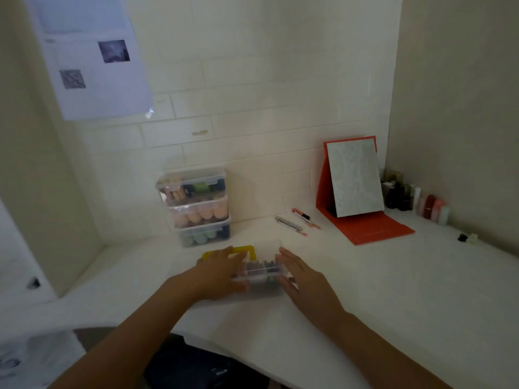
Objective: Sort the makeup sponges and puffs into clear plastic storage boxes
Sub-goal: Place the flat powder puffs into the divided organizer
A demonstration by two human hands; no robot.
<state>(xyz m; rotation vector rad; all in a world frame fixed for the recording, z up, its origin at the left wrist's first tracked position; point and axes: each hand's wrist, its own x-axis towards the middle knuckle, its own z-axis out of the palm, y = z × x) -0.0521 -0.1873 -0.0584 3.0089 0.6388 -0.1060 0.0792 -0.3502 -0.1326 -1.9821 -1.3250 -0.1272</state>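
Hands frame the work in the head view, the only one given. The left hand (222, 272) and the right hand (302, 279) lie with fingers straight against the two short ends of a clear box (259, 272), neither hand curled round it. Blur hides whether they press firmly or only touch.

The box sits on the white counter (393, 276) just in front of the stack of three filled boxes (196, 206), on the person's side of it. Dark sponges or puffs show through its walls, seemingly in divided compartments. A yellow thing (247, 249), partly hidden by the left hand, lies between the stack and the box; what it is cannot be told. A few pens (297, 221) lie right of the stack, and farther right stands a mirror (355, 178) on a red folding stand. Farthest right is a row of small bottles (415, 200). A printed sheet (92, 57) hangs on the wall above and left of the stack.

The box is probably light: thin, stiff plastic with soft, nearly weightless contents. Its smooth walls look slippery, so a squeeze between flat palms may let it slide. A surer hold would hook the fingers under the lid's lip at both short ends, with thumbs on top and the box level. The stack looks tall enough to tip, so a fourth box would need squaring on top.
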